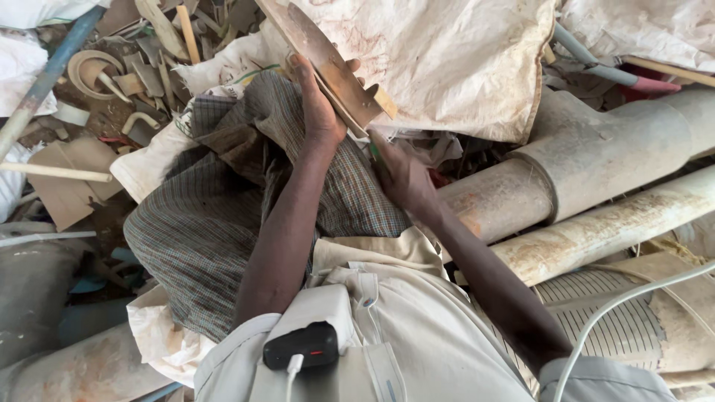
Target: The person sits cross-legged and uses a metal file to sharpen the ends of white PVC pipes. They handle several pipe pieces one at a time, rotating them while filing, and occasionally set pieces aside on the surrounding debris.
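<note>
Clipped to the pale shirt nearest the camera, a black device (302, 346) with a white cable is sitting on a white pouch, and both forearms are reaching away from it over a checked cloth (208, 223) that is covering the lap. Farther out, the left hand (319, 104) is gripping a flat, curved brown piece (328, 63), fingers wrapping its far edge and holding it tilted, with a small tan block jutting from its right end. Just right and nearer, the right hand (402, 175) is looking blurred; whether it is clenched or released cannot be told. Beyond the piece, a large off-white sack (454, 59) is lying draped. Grey pipes (596, 171) are stretching away on the right, and scrap offcuts (112, 74) are littering the ground at far left.
</note>
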